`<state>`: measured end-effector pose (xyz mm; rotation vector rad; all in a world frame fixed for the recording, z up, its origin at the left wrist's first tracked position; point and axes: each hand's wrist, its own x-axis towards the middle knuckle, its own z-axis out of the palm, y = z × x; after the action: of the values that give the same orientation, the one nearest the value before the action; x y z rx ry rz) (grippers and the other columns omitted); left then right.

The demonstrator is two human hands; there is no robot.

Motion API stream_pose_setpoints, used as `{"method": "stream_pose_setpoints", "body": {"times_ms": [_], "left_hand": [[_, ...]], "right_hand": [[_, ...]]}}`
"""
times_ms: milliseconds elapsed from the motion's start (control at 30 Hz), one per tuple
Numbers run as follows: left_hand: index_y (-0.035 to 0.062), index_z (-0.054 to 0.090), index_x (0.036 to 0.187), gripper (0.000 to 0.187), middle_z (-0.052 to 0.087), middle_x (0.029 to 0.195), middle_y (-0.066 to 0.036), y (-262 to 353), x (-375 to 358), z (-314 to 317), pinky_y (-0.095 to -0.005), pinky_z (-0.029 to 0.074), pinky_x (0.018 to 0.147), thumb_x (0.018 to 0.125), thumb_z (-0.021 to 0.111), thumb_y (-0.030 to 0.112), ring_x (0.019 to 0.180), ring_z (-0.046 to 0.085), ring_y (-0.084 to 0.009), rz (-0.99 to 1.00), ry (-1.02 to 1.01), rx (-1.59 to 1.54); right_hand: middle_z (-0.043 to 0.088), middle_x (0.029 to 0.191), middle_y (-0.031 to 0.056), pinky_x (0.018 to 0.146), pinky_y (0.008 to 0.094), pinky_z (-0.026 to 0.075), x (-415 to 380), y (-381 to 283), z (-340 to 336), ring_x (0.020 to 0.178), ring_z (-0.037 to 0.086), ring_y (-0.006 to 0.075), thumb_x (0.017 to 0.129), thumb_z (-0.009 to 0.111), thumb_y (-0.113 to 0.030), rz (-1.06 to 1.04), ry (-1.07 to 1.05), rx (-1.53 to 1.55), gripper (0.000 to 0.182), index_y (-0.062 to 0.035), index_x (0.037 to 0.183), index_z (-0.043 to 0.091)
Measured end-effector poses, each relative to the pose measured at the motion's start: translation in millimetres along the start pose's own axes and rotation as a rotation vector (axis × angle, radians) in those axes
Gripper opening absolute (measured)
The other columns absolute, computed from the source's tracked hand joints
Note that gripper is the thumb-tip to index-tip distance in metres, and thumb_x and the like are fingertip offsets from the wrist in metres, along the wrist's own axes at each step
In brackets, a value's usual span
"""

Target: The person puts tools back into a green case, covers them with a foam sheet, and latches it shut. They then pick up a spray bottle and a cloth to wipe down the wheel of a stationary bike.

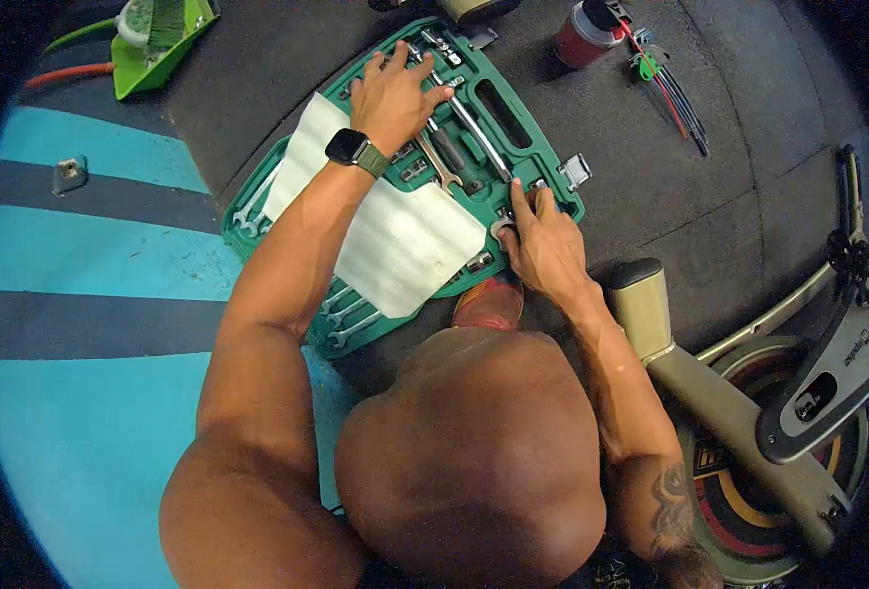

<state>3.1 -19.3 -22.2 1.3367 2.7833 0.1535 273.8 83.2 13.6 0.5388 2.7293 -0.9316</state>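
Observation:
A green plastic tool case lies unfolded on the floor, with sockets, wrenches and a long chrome bar in its moulded slots. My left hand, wearing a watch, rests with spread fingers over the upper part of the case. Close below that hand lies a wrench beside a dark-handled tool. My right hand touches the lower right of the case with fingers stretched out. A curved silver piece shows beside its thumb, partly hidden. White foam sheet covers much of the near half.
Several wrenches show at the case's near edge. My shoe is against it. An exercise bike stands at right. A red cup and hex keys lie beyond; a green dustpan is at upper left.

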Motion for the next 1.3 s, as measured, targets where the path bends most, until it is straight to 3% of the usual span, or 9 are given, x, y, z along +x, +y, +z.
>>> {"method": "stream_pose_setpoints", "body": {"times_ms": [300,333,467,667,900,933,1033,1133,1300], "left_hand": [[0.0264,0.073,0.128,0.039,0.051,0.149,-0.025,6.5,-16.0,17.1,-0.0604,0.044,0.1,0.097,0.063,0.048,0.135,0.047,-0.0501,0.064,0.138,-0.023],[0.0285,0.071,0.131,0.041,0.05,0.151,-0.025,6.7,-17.7,19.3,-0.0592,0.038,0.105,0.096,0.064,0.048,0.139,0.042,-0.051,0.052,0.131,-0.031],[0.0306,0.071,0.133,0.044,0.047,0.153,-0.025,7.0,-22.2,21.6,-0.0586,0.03,0.111,0.094,0.065,0.051,0.142,0.039,-0.051,0.051,0.137,-0.069],[0.0315,0.068,0.136,0.051,0.043,0.157,-0.025,4.6,-25.4,31.1,-0.0588,0.023,0.114,0.091,0.066,0.057,0.146,0.031,-0.0502,0.047,0.142,-0.088],[0.0296,0.057,0.147,0.075,0.036,0.161,-0.024,8.5,-29.6,26.3,-0.0632,0.02,0.117,0.085,0.064,0.072,0.148,0.025,-0.0526,0.075,0.088,-0.058],[0.0292,0.054,0.15,0.078,0.036,0.161,-0.023,8.3,-29.4,26.8,-0.0637,0.021,0.117,0.085,0.063,0.073,0.149,0.025,-0.0525,0.073,0.071,-0.056],[0.0282,0.055,0.149,0.077,0.037,0.161,-0.021,7.5,-31.2,27.4,-0.0619,0.022,0.117,0.086,0.063,0.073,0.148,0.027,-0.0516,0.081,0.097,-0.048],[0.0271,0.054,0.149,0.077,0.038,0.161,-0.021,6.9,-32.6,28.7,-0.0618,0.022,0.118,0.087,0.062,0.072,0.148,0.028,-0.051,0.08,0.11,-0.059],[0.0142,0.051,0.151,0.086,0.038,0.16,-0.022,12.7,-32.4,24.4,-0.0604,0.021,0.119,0.086,0.068,0.068,0.148,0.029,-0.0482,0.041,0.102,-0.094]], "right_hand": [[0.057,0.104,0.0195,0.079,0.045,0.052,-1.0,-2.2,2.8,0.096,0.061,0.0355,0.087,0.073,-0.024,-0.073,0.002,-0.057,0.072,0.006,0.147,0.046],[0.057,0.105,0.0193,0.079,0.0448,0.052,-1.4,-3.1,4.0,0.096,0.061,0.0351,0.088,0.073,-0.025,-0.066,-0.012,-0.075,0.072,0.0063,0.147,0.046],[0.057,0.108,0.0191,0.081,0.0444,0.052,5.2,-6.7,1.0,0.098,0.061,0.0347,0.088,0.072,-0.027,-0.04,-0.053,-0.096,0.072,0.0092,0.145,0.046],[0.056,0.111,0.0192,0.088,0.0428,0.053,15.0,-4.1,1.4,0.102,0.061,0.0349,0.088,0.073,-0.03,-0.106,-0.062,-0.109,0.077,0.0158,0.143,0.044],[0.055,0.111,0.0184,0.088,0.042,0.051,8.7,-2.5,3.0,0.104,0.059,0.0331,0.085,0.077,-0.032,-0.147,-0.034,-0.128,0.084,0.0167,0.143,0.042],[0.056,0.112,0.0172,0.088,0.0439,0.049,8.2,-4.4,-0.5,0.104,0.058,0.0324,0.082,0.079,-0.028,-0.07,-0.096,-0.055,0.083,0.0107,0.146,0.044],[0.057,0.112,0.0153,0.09,0.0447,0.046,-8.9,-4.6,9.1,0.106,0.057,0.0326,0.082,0.078,-0.022,-0.201,0.103,-0.078,0.072,-0.0003,0.145,0.051],[0.059,0.115,0.0134,0.092,0.0451,0.043,-24.5,0.1,20.0,0.107,0.056,0.0325,0.083,0.076,-0.017,-0.203,0.159,0.022,0.058,-0.0081,0.138,0.059],[0.061,0.116,0.0136,0.09,0.0443,0.047,-32.8,7.6,22.8,0.106,0.058,0.0333,0.086,0.072,-0.012,-0.187,0.193,0.101,0.041,-0.0083,0.126,0.064]]}}
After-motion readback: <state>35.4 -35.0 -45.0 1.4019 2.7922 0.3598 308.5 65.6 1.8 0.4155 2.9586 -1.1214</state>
